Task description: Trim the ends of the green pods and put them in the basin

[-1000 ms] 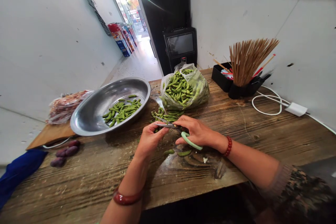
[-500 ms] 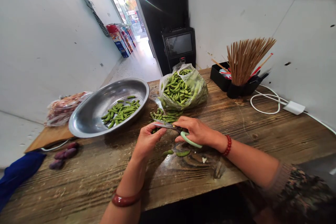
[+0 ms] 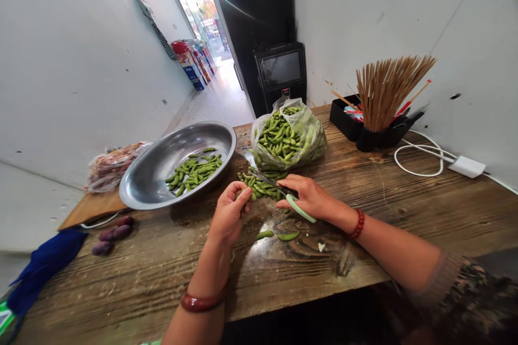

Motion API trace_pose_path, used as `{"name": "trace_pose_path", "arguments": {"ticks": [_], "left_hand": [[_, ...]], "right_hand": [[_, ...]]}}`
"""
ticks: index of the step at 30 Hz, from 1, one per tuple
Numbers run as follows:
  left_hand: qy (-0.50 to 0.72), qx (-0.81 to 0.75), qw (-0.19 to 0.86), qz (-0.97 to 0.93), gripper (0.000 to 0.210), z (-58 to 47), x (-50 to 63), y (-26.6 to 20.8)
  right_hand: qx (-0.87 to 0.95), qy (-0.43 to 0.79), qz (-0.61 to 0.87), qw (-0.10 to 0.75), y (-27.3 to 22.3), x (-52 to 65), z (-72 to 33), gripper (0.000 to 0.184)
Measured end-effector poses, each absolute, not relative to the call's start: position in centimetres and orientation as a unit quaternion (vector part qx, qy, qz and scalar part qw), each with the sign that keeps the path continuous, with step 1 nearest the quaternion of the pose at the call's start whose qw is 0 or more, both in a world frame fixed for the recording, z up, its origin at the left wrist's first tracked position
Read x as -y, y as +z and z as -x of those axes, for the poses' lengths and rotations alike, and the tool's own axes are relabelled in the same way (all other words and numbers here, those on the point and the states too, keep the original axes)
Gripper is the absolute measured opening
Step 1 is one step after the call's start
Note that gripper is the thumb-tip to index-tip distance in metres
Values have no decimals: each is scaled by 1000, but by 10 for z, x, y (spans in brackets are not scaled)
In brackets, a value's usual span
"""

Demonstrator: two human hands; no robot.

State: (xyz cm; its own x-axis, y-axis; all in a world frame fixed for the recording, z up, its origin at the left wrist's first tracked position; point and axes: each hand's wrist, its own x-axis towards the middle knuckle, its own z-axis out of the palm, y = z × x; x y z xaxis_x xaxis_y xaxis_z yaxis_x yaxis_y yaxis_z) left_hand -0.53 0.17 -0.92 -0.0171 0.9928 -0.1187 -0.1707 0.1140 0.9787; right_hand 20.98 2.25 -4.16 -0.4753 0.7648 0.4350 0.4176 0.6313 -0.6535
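- A green pod (image 3: 247, 192) is pinched between the thumb and fingertips of the left hand (image 3: 227, 215); the fingers are curled shut around it, and only its tip is seen past them, toward 1 o'clock.
- The pod is held just above the table (image 3: 424, 210), at the near edge of a loose heap of pods (image 3: 259, 186) that lies at 12 o'clock from the hand.
- A pair of scissors (image 3: 283, 194) is gripped by the right hand (image 3: 309, 197): the fingers are closed through the pale green handle, which juts out toward 5 o'clock, and the blades are pointed toward 10 o'clock over the heap.
- The scissor tips are seen near the held pod, at about 2 o'clock from it; whether they touch it cannot be told.
- Two single pods (image 3: 277, 235) are laid on the table at 6 o'clock from both hands, apart from the fingers.
- At 12 o'clock beyond the heap, a clear plastic bag (image 3: 289, 137) full of pods is seen.
- At 10 o'clock, a metal basin (image 3: 162, 161) with a small pile of pods in it is set on a wooden board (image 3: 87, 207).
- At 2 o'clock, a black holder of wooden sticks (image 3: 384, 99) is stood near the wall, with a white cable (image 3: 421, 159) beside it.
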Motion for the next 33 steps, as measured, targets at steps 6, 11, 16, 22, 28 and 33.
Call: {"name": "trace_pose_path", "arguments": {"ticks": [6, 11, 16, 22, 28, 33], "left_hand": [[545, -463, 597, -365, 34, 6, -4, -11], [567, -440, 609, -338, 34, 4, -5, -13], [545, -450, 610, -358, 35, 2, -3, -13], [500, -456, 592, -437, 28, -2, 1, -14], [486, -447, 562, -498, 26, -5, 2, -16], [483, -435, 554, -521, 25, -6, 2, -17]], "right_hand": [[837, 226, 340, 364, -43, -19, -208, 44], [854, 210, 348, 325, -37, -11, -208, 52], [860, 193, 360, 307, -34, -10, -208, 51], [859, 188, 366, 304, -32, -11, -209, 47], [861, 182, 369, 299, -28, -11, -209, 45], [854, 208, 357, 317, -30, -11, -209, 49]]}}
